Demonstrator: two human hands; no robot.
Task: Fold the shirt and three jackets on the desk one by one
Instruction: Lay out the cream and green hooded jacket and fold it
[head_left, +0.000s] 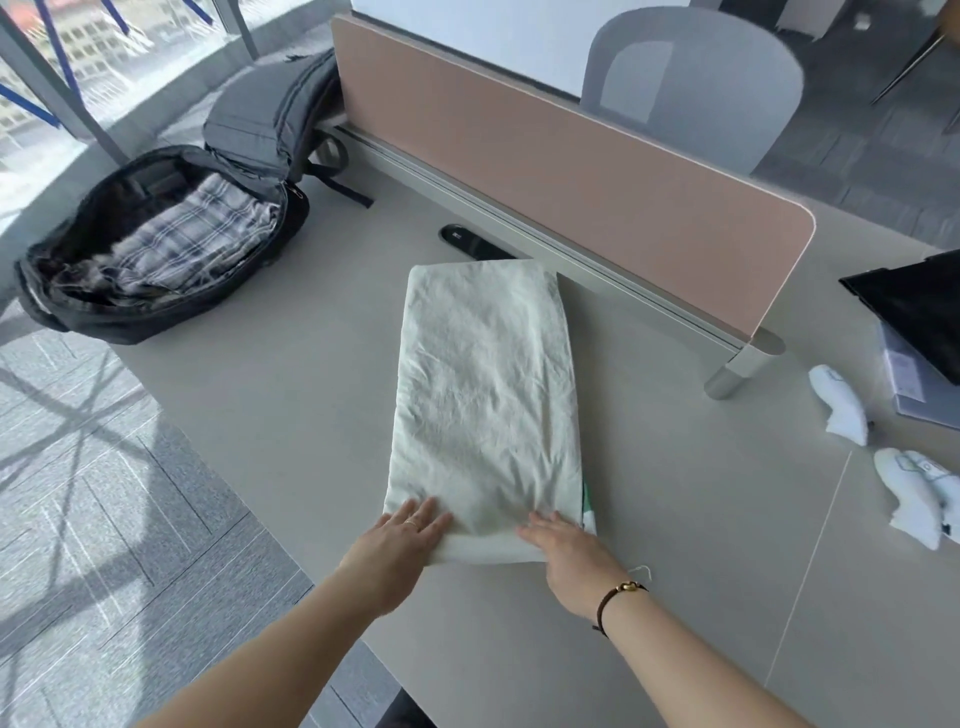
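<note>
— One garment shows plainly: a cream shirt (485, 395), folded into a long strip mid-bench (260, 405). A green patch peeks from under its near right edge, mostly hidden.

— And the hands?

— Left hand (402, 540) and right hand (563, 545) lie flat on its near end, fingers (431, 514) straight, gripping nothing. A plaid cloth (192, 234) sits half-buried in the open backpack (156, 249).
</note>
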